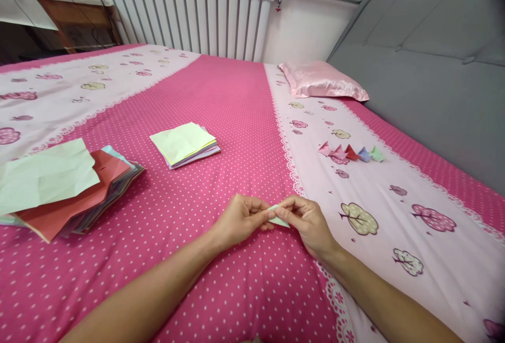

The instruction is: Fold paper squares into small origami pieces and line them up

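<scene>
Between my two hands is a small folded piece of pale green paper (281, 221), held just above the pink dotted bedspread (236, 101). My left hand (245, 219) pinches its left end between thumb and fingers. On the other side, my right hand (306, 221) grips it with the thumb on top. Fingers cover much of the paper, so its full shape is hidden. Ahead and to the left lies a neat stack of square paper sheets (183, 143), pale yellow-green on top. Off to the right, several small folded paper pieces (351, 152) in pink, red, blue and green stand in a row.
A larger, untidy paper pile (74, 180) with green and red sheets lies at the left. A pink satin pillow (321, 80) rests near the grey padded headboard (426, 53). Behind the bed are a white radiator (189, 9) and a desk (74, 17).
</scene>
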A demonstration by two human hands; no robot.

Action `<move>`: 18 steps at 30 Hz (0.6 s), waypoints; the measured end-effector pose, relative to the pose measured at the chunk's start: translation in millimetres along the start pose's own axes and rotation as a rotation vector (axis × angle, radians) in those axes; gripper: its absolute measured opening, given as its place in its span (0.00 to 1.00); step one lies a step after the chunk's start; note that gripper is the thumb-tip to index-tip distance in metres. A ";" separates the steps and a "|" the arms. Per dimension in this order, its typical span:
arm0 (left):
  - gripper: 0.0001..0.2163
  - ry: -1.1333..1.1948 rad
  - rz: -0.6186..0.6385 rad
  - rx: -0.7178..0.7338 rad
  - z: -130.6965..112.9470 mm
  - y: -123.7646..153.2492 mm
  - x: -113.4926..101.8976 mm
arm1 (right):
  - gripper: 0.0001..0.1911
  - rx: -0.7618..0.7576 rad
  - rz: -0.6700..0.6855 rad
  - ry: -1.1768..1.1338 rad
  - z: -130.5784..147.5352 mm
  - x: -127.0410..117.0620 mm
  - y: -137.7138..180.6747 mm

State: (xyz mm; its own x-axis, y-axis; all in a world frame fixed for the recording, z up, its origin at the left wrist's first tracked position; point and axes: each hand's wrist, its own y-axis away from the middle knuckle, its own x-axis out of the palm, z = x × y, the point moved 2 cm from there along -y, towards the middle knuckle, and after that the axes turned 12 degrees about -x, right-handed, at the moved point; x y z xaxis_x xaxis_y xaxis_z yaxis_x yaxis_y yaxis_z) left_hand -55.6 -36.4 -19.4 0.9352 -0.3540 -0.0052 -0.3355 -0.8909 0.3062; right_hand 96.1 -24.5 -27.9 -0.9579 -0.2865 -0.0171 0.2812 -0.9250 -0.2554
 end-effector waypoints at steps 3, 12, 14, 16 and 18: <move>0.12 0.081 0.007 0.004 -2.0 -0.6 2.0 | 0.08 0.110 -0.072 -0.139 -3.2 -0.6 -1.8; 0.20 0.265 0.059 0.126 -3.0 -3.1 2.2 | 0.13 0.264 -0.070 -0.320 -8.1 0.6 -6.1; 0.19 0.268 0.049 0.142 -1.9 -3.3 1.4 | 0.12 0.266 -0.054 -0.328 -8.3 1.2 -6.4; 0.19 0.266 0.048 0.142 -1.7 -3.4 1.0 | 0.12 0.267 -0.043 -0.343 -8.3 1.4 -6.6; 0.19 0.258 0.053 0.130 -2.5 -3.2 1.0 | 0.11 0.273 -0.042 -0.374 -8.3 1.2 -6.7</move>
State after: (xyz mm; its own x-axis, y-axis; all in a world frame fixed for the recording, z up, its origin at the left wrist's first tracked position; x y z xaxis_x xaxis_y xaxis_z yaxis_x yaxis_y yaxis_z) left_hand -53.3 -33.2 -18.0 0.9082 -0.3320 0.2551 -0.3810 -0.9078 0.1752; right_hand 92.7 -16.6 -34.3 -0.8964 -0.2717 0.3502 0.2956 -0.9552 0.0157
